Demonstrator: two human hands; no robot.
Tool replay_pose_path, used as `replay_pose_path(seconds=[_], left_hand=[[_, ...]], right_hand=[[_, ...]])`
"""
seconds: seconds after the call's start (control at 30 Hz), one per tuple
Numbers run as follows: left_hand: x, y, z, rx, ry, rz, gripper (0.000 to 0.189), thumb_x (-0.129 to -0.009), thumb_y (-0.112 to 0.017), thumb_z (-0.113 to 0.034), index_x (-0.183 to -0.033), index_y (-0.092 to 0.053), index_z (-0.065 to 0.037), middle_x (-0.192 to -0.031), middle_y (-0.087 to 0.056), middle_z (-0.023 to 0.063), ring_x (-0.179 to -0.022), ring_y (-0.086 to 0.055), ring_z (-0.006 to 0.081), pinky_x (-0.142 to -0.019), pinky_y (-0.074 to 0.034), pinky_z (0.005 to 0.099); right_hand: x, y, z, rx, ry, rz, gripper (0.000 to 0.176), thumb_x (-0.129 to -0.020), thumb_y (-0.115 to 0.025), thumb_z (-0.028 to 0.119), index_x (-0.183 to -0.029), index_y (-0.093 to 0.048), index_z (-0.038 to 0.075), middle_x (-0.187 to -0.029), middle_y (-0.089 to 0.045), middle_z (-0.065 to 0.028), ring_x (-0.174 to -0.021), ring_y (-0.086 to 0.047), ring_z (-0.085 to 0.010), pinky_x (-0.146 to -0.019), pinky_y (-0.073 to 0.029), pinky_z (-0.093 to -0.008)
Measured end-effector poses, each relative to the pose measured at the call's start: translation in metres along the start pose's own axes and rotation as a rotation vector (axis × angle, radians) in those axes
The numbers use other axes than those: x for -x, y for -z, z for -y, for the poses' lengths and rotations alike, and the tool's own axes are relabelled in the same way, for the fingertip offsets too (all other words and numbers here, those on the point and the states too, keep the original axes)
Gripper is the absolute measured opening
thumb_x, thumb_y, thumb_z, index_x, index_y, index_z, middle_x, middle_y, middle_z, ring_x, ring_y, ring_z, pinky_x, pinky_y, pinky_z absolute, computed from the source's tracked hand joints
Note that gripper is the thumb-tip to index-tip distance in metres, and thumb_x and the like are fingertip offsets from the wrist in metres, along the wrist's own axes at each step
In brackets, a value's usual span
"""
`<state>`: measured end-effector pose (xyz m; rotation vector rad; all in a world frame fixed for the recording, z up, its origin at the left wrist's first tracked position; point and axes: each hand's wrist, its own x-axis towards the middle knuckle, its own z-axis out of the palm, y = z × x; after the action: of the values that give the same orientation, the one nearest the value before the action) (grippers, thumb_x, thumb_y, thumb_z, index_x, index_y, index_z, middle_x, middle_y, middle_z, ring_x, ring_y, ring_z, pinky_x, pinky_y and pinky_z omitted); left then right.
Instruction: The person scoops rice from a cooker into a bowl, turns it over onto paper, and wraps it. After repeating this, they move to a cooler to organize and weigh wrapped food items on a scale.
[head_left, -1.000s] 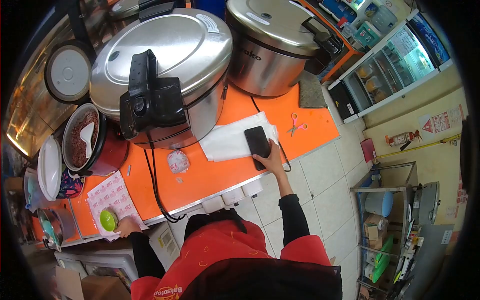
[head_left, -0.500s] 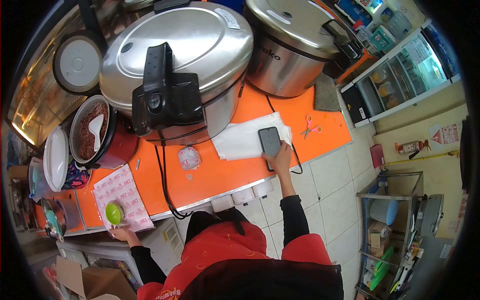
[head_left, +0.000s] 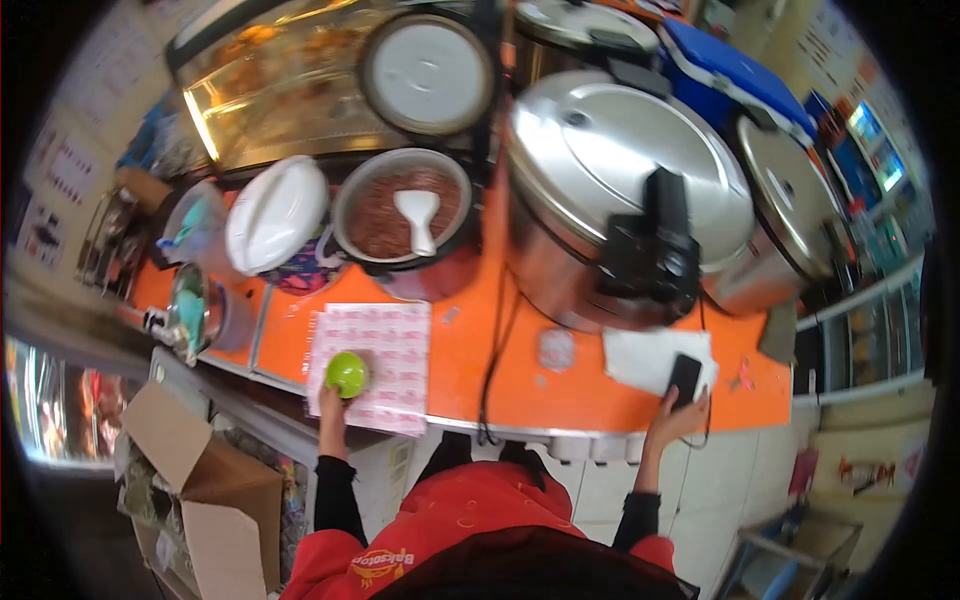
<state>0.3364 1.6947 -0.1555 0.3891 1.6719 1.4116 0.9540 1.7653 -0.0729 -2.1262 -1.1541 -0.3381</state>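
My left hand [head_left: 333,408] grips the near left edge of a small lime-green bowl [head_left: 347,374], its fingers partly hidden. The bowl is over a stack of pink-and-white printed wrapping paper [head_left: 392,335] at the counter's front edge. Off to the right, my right hand [head_left: 682,420] is closed around the lower part of a dark smartphone [head_left: 685,376]. White paper sheets [head_left: 640,358] lie beside and partly under the phone. A small round wrapped packet [head_left: 556,350] sits between my two hands, apart from both.
Behind the wrapping paper stands a pot [head_left: 370,270] of dark reddish rice with a white rice paddle [head_left: 418,218]. A large steel rice cooker [head_left: 560,240] rises to its right. Pink scissors [head_left: 743,375] lie near the counter's right end. An open cardboard box [head_left: 235,505] is below left.
The view has swung left, bringing the food display and cardboard box further into sight. My left hand has moved onto the green bowl's edge. My right hand still has the smartphone.
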Motion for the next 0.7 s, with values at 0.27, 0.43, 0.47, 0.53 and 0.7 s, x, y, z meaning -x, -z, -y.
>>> replay_pose_path(seconds=[0.27, 0.43, 0.47, 0.53, 0.7], left_hand=[[-0.009, -0.028, -0.008, 0.192, 0.213, 0.009, 0.042, -0.087, -0.038, -0.031, -0.126, -0.042, -0.014, -0.114, -0.055, 0.0104, -0.098, -0.059, 0.0235, -0.071, -0.054, 0.0386], [-0.017, -0.054, -0.024, 0.126, 0.073, 0.078, 0.035, -0.088, -0.040, -0.026, -0.121, -0.043, -0.015, -0.104, -0.055, 0.0083, -0.087, -0.060, 0.0207, -0.062, -0.051, 0.0344], [-0.018, -0.055, -0.026, 0.172, 0.111, 0.074, 0.036, -0.088, -0.041, -0.027, -0.121, -0.043, -0.015, -0.103, -0.055, 0.0084, -0.087, -0.059, 0.0206, -0.061, -0.050, 0.0345], [-0.014, -0.054, -0.033, 0.263, 0.195, 0.067, 0.036, -0.087, -0.042, -0.029, -0.121, -0.043, -0.015, -0.101, -0.055, 0.0086, -0.086, -0.058, 0.0205, -0.060, -0.049, 0.0349], [-0.025, -0.037, -0.049, 0.644, 0.444, 0.284, 0.053, -0.086, -0.041, -0.045, -0.125, -0.044, -0.011, -0.121, -0.052, 0.0144, -0.105, -0.054, 0.0346, -0.083, -0.047, 0.0518]], right_hand=[[0.013, 0.025, 0.364, -0.876, 0.755, 0.437, 0.026, -0.074, -0.065, 0.006, -0.099, -0.056, 0.005, -0.090, -0.058, -0.0124, -0.087, -0.057, -0.0317, -0.077, -0.044, -0.0367], [-0.015, -0.088, 0.486, 0.037, 1.131, 0.811, 0.033, -0.073, -0.067, 0.029, -0.097, -0.058, 0.008, -0.085, -0.065, -0.0139, -0.081, -0.063, -0.0312, -0.069, -0.050, -0.0403], [-0.018, -0.098, 0.499, 0.246, 1.193, 0.889, 0.033, -0.073, -0.067, 0.028, -0.097, -0.060, 0.008, -0.086, -0.066, -0.0148, -0.082, -0.064, -0.0310, -0.070, -0.051, -0.0395], [-0.016, -0.128, 0.507, 0.336, 1.241, 0.882, 0.028, -0.074, -0.064, 0.025, -0.095, -0.062, 0.007, -0.085, -0.067, -0.0134, -0.081, -0.065, -0.0299, -0.071, -0.052, -0.0395], [-0.043, -0.108, 0.538, 0.505, 1.240, 0.568, 0.017, -0.077, -0.059, 0.021, -0.086, -0.068, 0.009, -0.081, -0.069, -0.0064, -0.076, -0.067, -0.0221, -0.064, -0.051, -0.0360]])
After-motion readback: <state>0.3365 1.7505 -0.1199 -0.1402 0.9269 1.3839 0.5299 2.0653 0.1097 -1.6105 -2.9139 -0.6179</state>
